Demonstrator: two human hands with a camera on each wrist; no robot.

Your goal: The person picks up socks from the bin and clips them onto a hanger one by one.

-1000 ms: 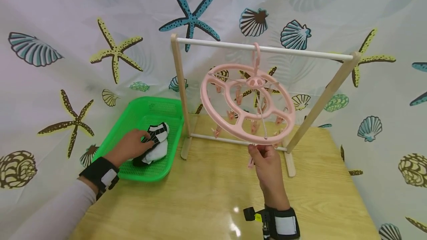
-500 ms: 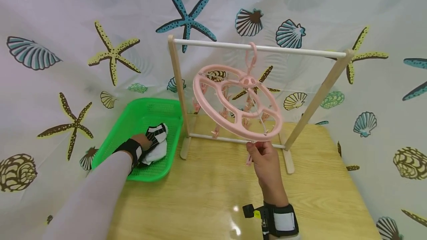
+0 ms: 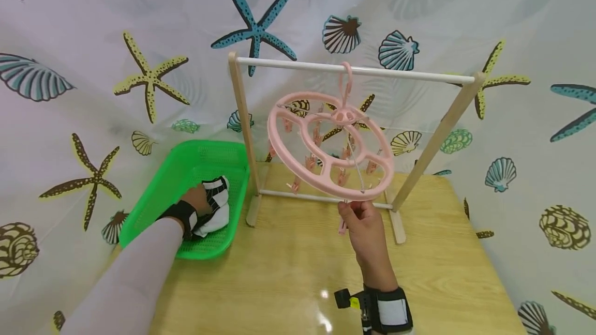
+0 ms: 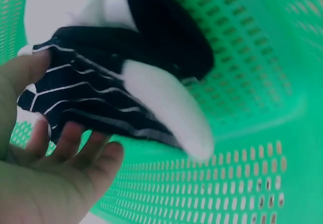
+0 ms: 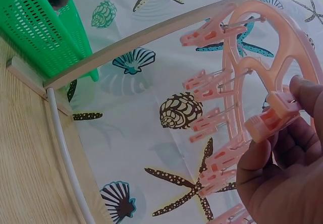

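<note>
In the head view my left hand reaches into the green basket. The left wrist view has its thumb on top of a black sock with white lines and a white toe, the fingers curled beneath its edge. Beside it lie a white cloth item and a dark one. My right hand pinches a pink clothes peg at the front of the round pink drying hanger. That hanger hangs tilted by its hook, and several more pegs dangle beneath it.
A wooden rack with a white top bar carries the hanger and stands on the wooden table. Its left post rises between basket and hanger. Behind is a curtain printed with shells and starfish.
My left hand has reached further into the basket and down onto the sock. The hanger has swung slightly and tilts a bit differently; my right hand keeps its pinch on the peg.
</note>
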